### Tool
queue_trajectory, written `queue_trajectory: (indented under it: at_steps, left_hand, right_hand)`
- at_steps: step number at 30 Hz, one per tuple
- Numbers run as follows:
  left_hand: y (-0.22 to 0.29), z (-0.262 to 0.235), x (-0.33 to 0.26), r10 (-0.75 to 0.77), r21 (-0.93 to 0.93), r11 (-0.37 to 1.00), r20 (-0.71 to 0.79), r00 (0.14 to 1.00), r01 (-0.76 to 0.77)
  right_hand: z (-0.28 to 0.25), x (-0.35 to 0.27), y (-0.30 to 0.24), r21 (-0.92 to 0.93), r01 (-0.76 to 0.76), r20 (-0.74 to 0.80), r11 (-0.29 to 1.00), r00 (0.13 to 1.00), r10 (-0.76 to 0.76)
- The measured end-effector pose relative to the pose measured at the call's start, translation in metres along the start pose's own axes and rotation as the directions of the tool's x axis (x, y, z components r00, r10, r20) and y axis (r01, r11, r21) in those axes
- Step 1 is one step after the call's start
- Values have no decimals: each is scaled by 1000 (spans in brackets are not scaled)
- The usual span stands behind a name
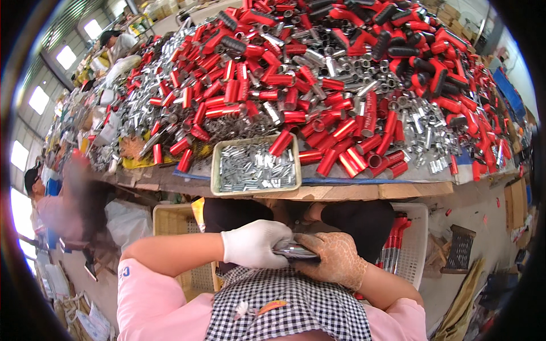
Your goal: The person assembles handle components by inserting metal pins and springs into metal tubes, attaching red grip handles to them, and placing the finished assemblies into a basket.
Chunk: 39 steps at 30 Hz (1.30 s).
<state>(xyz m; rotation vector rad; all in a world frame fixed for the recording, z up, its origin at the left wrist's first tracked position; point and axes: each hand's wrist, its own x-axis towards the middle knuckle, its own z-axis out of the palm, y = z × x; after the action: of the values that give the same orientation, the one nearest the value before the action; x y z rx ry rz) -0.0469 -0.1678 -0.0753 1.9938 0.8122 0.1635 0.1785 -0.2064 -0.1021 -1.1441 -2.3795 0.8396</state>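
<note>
Both hands meet in the lap, just above a black-and-white checked apron (pixel 296 307). The left hand (pixel 254 244), in a white glove, is closed around one end of a shiny metal tube (pixel 294 250); the right hand (pixel 336 258), in a stained, speckled glove, grips the other end from the opposite side, so the tube lies roughly level between them with only a short bright section visible. To the left of the knees stands a tan plastic basket (pixel 173 219); to the right, a white basket (pixel 415 238) holds several upright assembled pieces with red handles (pixel 392 244). Beyond the knees runs the edge of a wooden worktable (pixel 398 190). On that edge, directly ahead, sits a shallow tan tray (pixel 215 170) filled with small silver metal sleeves (pixel 250 167). Behind the tray the table carries a large heap of red plastic grips (pixel 284 91) mixed with loose silver tubes (pixel 421 122), and black-and-red grips (pixel 409 51) lie toward the far right. At the far left, another person (pixel 116 45) sits at the table's end.
</note>
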Motion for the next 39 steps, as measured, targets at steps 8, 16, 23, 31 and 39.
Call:
queue_trajectory:
  at_steps: [8, 16, 23, 31, 39]
  left_hand:
    - [-5, 13, 15, 420, 445, 810, 15, 907, -382]
    - [19, -2, 63, 351, 284, 935, -638, 686, -213]
    - [32, 39, 92, 412, 239, 911, -476, 777, -336]
    - [32, 43, 114, 452, 245, 889, -329, 829, -387]
    - [60, 1, 112, 437, 364, 878, -350, 828, -310]
  right_hand:
    - [-22, -29, 40, 775, -377, 475, 507, 877, -75]
    - [-78, -105, 41, 263, -384, -403, 885, 789, 463]
    - [-59, -127, 143, 57, -765, -645, 642, 462, 609]
    - [-71, -128, 142, 75, -730, -613, 680, 504, 608]
    - [-89, -123, 83, -217, -506, -491, 835, 796, 354]
